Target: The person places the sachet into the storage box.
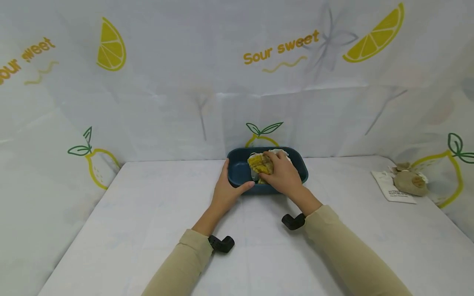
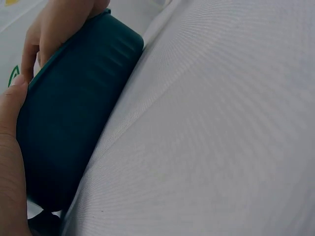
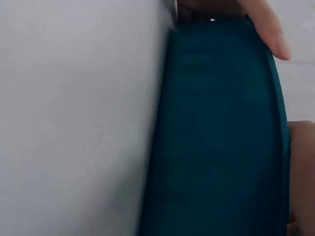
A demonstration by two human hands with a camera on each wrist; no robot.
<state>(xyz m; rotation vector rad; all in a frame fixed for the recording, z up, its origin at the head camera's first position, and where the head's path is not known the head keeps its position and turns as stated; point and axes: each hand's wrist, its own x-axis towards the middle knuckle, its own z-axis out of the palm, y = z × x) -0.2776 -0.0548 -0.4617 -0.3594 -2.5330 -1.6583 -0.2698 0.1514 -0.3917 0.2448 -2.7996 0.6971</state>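
A dark blue plastic basin (image 1: 237,169) stands at the back of the white table. My left hand (image 1: 225,190) grips its left end, fingers along the outer side and thumb at the front rim; the left wrist view shows that thumb (image 2: 14,101) against the basin's wall (image 2: 74,103). Inside the basin, my right hand (image 1: 283,174) holds a crumpled yellow patterned cloth bundle (image 1: 259,163), whose exact kind is unclear. Some white material (image 1: 278,152) shows behind the right hand, partly hidden. In the right wrist view the basin's outer wall (image 3: 221,123) hides what the right hand (image 3: 302,172) holds.
At the table's right edge a tan cloth pouch (image 1: 409,183) lies on a flat white pouch with printed lettering (image 1: 389,190). A white lemon-print sheet (image 1: 166,102) hangs right behind the basin. White cloth (image 1: 155,213) covers the tabletop.
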